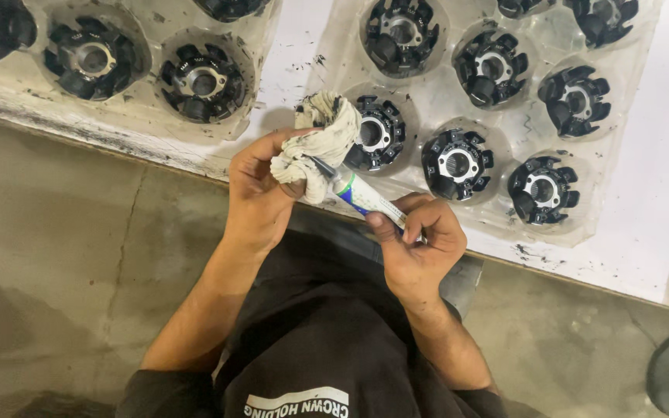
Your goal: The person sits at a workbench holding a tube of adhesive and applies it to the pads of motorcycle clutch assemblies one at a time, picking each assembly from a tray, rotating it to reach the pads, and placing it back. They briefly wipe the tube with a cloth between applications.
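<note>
Below, two clear plastic trays on a white worktop hold black wound stator cores in round pockets. Left hand clutches a dirty white rag around the nozzle of a white, green and blue tube, pinched by the right hand.

Head view, steeply down, close.

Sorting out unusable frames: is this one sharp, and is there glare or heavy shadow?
Head view: hands, rag and tube are sharp; soft glare on the clear trays; the floor at lower left is dim; corners look slightly soft.
</note>
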A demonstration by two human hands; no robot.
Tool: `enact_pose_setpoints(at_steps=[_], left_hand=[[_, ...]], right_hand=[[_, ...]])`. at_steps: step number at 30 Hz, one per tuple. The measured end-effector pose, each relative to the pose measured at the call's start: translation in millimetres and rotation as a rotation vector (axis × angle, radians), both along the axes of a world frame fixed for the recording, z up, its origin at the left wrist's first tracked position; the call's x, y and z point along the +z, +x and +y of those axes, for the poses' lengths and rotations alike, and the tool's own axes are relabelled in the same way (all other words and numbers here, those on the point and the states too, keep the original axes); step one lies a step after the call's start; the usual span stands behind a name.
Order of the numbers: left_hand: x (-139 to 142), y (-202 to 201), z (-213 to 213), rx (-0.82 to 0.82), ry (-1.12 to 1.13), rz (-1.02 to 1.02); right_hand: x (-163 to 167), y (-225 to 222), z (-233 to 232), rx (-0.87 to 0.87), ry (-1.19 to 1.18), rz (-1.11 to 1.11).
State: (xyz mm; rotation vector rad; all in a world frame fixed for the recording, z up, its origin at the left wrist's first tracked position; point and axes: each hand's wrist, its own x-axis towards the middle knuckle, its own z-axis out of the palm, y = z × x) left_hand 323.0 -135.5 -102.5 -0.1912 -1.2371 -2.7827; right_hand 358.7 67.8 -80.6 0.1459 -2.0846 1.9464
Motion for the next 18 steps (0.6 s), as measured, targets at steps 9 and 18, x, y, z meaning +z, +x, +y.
enact_pose_setpoints(at_steps=[9, 18], left_hand=[[40, 1, -9, 0.234, -0.652, 0.043], [48, 5, -4, 0.27, -0.431, 0.275]], right_hand=[[4, -7, -6, 0.109, -0.023, -0.096], [25, -5, 13, 0.252, -0.287, -0.128]])
